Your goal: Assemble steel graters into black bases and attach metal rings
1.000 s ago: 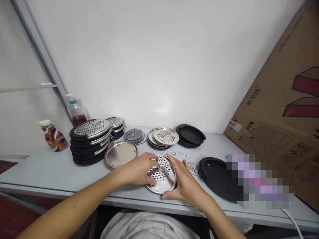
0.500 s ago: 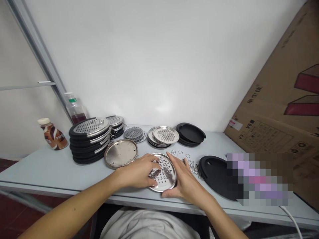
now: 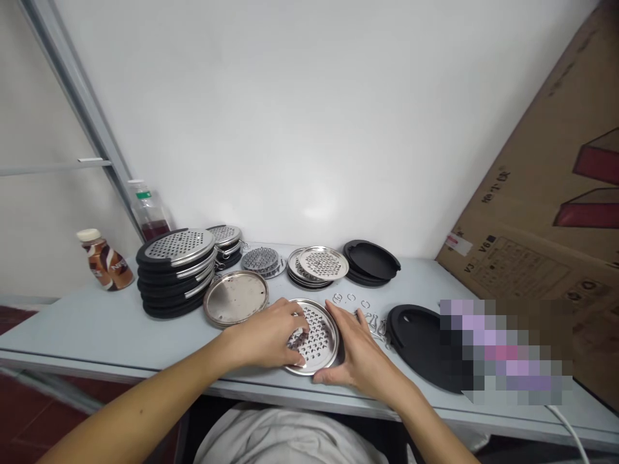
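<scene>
Fingers (image 3: 291, 308) of the left hand (image 3: 271, 332) curl loosely over the left part of a round, silver metal grater disc (image 3: 318, 335), which lies perforated face up near the front edge of the pale blue-grey counter (image 3: 97, 328). That hand is half open, thumb well apart from the fingers, its thumb tip at the disc's lower left. Whether the fingers pinch anything I cannot tell; they cover much of the left rim.

The right hand (image 3: 358, 351) is spread wide in a C around the disc's right side, index fingertip by the upper rim and thumb by the lower. Whether both tips press the metal is unclear.

Behind the right hand, small silver wire hooks (image 3: 372, 320) are partly hidden. The left hand overlaps the near right edge of a stained, plain round metal disc (image 3: 235, 296). A pixelated patch (image 3: 503, 354) covers the right end of a flat black round piece (image 3: 420, 348). The large brown cardboard carton (image 3: 522, 206) is cut off at the right.
</scene>
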{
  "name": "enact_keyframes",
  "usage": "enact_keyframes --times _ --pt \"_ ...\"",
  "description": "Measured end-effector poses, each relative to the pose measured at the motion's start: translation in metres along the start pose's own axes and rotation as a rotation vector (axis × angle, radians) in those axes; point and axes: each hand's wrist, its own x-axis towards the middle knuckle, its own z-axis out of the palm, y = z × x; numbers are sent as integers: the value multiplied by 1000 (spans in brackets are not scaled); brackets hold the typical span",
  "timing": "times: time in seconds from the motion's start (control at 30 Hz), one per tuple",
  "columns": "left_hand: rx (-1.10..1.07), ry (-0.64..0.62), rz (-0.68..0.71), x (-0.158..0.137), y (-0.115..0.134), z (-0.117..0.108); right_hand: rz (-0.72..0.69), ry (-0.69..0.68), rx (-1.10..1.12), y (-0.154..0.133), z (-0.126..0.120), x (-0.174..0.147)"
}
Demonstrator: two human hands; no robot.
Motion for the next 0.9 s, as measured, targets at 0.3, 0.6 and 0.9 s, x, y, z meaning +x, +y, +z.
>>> enact_keyframes --times 0.3,0.6,0.9 --pt "48 11 -63 -4 5 -1 14 1 -20 -8 -5 1" --pt "37 18 -14 -2 1 1 -14 22 1 -5 -4 0" --pt "-104 81 -55 -6 -2 5 -1 24 -36 -4 -1 -2"
